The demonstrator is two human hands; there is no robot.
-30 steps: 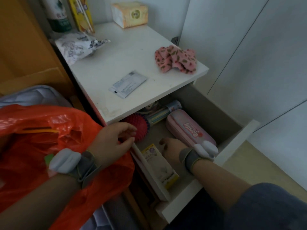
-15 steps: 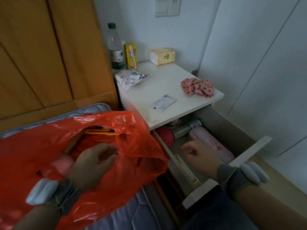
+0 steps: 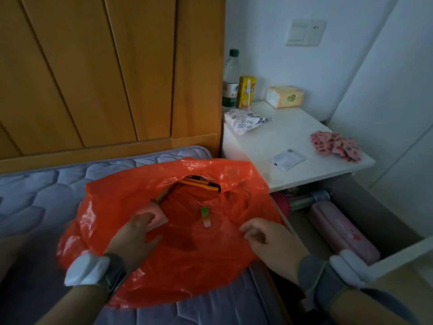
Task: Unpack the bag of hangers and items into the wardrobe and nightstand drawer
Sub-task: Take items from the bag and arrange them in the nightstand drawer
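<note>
The one view is taken from the person's head and looks forward and steeply down. Its wide lens bows straight edges near the frame's rim. It sits close to the work. The crinkled orange plastic bag (image 3: 187, 273) fills the lower middle of the frame, lying on the quilted grey-blue mattress (image 3: 46, 195). Both forearms enter from the bottom edge, with the left hand (image 3: 133, 238) and the right hand (image 3: 269, 240) just under the lens. Farther off, the camera faces the honey-coloured wooden panelling (image 3: 93, 66) at upper left. The white counter (image 3: 281, 137) is right of centre, and the open drawer (image 3: 363, 202) below it runs to the right edge. A white wall switch plate (image 3: 304, 32) marks the top of the view.
</note>
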